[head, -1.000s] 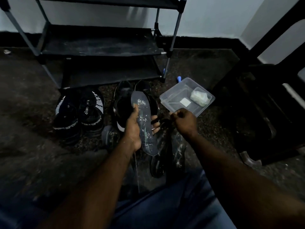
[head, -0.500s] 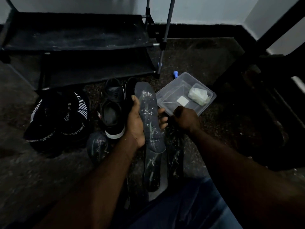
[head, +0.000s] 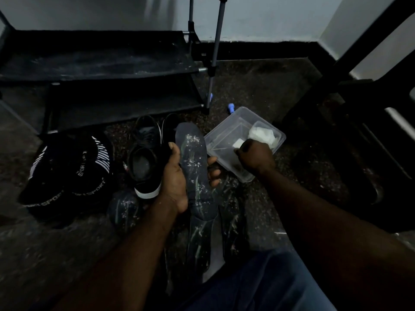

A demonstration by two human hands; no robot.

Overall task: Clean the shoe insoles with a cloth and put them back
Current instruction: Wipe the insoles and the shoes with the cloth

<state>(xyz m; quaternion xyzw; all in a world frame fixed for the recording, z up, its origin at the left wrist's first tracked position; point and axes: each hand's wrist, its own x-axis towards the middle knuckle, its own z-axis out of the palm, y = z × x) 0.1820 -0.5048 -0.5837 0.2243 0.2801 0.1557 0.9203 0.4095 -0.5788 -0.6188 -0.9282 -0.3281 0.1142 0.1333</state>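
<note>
One speckled insole [head: 193, 167] stands at centre frame, gripped round its middle by the left hand [head: 175, 180]. Three spare insoles [head: 199, 241] lie on the floor below it. The right hand [head: 256, 156], fingers curled, is over one clear tub [head: 224, 135] that holds one white cloth [head: 262, 134]; whether it grasps anything cannot be told. Four black shoes stand left of centre: two plain shoes [head: 146, 162] and two striped shoes [head: 67, 171].

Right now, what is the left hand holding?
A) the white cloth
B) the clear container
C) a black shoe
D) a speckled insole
D: the left hand grips a dark insole flecked with pale bits. The white cloth lies in the clear container, close to the right hand.
</note>
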